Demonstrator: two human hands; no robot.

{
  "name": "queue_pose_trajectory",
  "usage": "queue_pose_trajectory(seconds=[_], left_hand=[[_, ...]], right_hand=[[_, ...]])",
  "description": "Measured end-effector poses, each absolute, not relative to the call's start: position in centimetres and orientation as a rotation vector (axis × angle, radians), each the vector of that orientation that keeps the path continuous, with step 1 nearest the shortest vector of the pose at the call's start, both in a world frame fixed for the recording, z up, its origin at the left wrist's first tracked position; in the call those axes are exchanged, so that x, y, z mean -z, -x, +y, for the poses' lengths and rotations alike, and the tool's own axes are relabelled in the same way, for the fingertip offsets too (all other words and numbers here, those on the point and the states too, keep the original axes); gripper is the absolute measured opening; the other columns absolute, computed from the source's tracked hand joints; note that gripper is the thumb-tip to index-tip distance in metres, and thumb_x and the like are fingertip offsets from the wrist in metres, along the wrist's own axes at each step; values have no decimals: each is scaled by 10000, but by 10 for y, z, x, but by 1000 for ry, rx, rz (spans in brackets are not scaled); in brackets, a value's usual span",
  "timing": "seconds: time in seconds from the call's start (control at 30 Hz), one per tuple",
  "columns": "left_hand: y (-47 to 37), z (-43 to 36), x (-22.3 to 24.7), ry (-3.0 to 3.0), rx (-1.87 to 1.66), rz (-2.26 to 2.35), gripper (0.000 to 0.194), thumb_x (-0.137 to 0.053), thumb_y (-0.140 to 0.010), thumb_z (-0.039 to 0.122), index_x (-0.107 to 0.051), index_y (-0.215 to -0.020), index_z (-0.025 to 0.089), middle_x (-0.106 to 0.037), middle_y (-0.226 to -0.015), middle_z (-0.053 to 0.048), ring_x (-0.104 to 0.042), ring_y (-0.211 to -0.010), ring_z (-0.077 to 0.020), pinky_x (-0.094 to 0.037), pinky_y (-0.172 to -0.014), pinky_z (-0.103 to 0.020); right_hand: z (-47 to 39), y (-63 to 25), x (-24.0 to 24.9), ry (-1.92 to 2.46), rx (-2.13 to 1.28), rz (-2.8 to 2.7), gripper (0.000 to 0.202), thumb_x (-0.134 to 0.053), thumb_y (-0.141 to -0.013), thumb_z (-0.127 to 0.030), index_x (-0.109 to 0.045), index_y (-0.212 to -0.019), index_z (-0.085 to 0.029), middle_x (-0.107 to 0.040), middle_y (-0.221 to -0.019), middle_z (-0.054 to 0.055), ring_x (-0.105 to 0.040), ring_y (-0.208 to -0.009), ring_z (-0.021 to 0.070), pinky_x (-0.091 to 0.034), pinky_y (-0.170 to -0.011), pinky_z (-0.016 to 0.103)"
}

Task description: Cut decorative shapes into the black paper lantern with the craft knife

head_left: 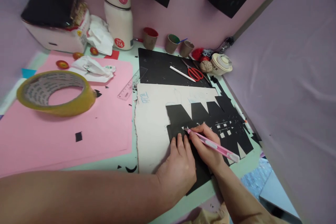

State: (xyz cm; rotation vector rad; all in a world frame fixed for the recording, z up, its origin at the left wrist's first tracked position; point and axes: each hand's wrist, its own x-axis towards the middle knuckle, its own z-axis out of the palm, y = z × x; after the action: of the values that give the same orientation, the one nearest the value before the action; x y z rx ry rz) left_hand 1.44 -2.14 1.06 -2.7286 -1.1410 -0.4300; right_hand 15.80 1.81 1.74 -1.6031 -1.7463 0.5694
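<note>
My right hand is closed round a pink craft knife, its tip touching a sheet of black paper beside a small white cut-out. My left hand lies with fingers stretched out, pressing on the same black paper just left of the tip. The black paper has tapered tabs along its edges, and small squares and slits are cut through it to the right of my hands. Beneath it lies a white board with a ragged left edge. My hands hide part of the black paper.
Left, a yellow tape roll rests on pink paper near crumpled tissue. Behind are a clear ruler, red-handled scissors, a white pen, several small cups and a white bottle. A curtain borders the right.
</note>
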Motion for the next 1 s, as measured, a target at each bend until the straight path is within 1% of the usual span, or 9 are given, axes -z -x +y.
queue_pose_trajectory(seconds=[0.2, 0.3, 0.47, 0.73, 1.0], left_hand=[[-14, -21, -12, 2731, 403, -1128, 527, -660, -846, 381, -671, -1198, -11, -617, -1245, -298, -632, -1127, -432, -545, -919, -499], [-14, -20, -12, 2728, 402, -1145, 514, -655, -849, 379, -678, -1191, -4, -622, -1242, -291, -636, -1122, -427, -550, -916, -496], [-15, -20, -11, 2726, 425, -1146, 509, -655, -844, 347, -669, -1191, -25, -622, -1234, -300, -639, -1115, -429, -555, -913, -491], [-14, -21, -10, 2733, 394, -1139, 528, -617, -873, 359, -644, -1223, -36, -601, -1258, -312, -626, -1137, -428, -544, -926, -495], [-13, -19, -12, 2731, 392, -1123, 515, -638, -858, 341, -651, -1214, -31, -619, -1239, -302, -637, -1123, -419, -555, -916, -482]], right_hand=[[19, -159, -16, 1586, -590, -1739, 122, -622, -850, -252, -626, -736, -211, -688, -687, 5, -620, -582, 131, -487, -555, 233], [18, -161, -14, 1604, -630, -1685, 110, -629, -857, -272, -642, -766, -212, -693, -693, 11, -627, -594, 140, -490, -557, 240], [18, -161, -12, 1630, -650, -1654, 115, -642, -860, -303, -650, -788, -213, -707, -712, 18, -636, -609, 146, -490, -563, 245], [19, -159, -14, 1584, -587, -1728, 118, -623, -860, -260, -626, -752, -212, -687, -691, -3, -607, -580, 118, -473, -557, 223], [17, -159, -14, 1590, -621, -1742, 132, -606, -858, -265, -620, -739, -208, -698, -696, 15, -614, -593, 137, -469, -553, 239]])
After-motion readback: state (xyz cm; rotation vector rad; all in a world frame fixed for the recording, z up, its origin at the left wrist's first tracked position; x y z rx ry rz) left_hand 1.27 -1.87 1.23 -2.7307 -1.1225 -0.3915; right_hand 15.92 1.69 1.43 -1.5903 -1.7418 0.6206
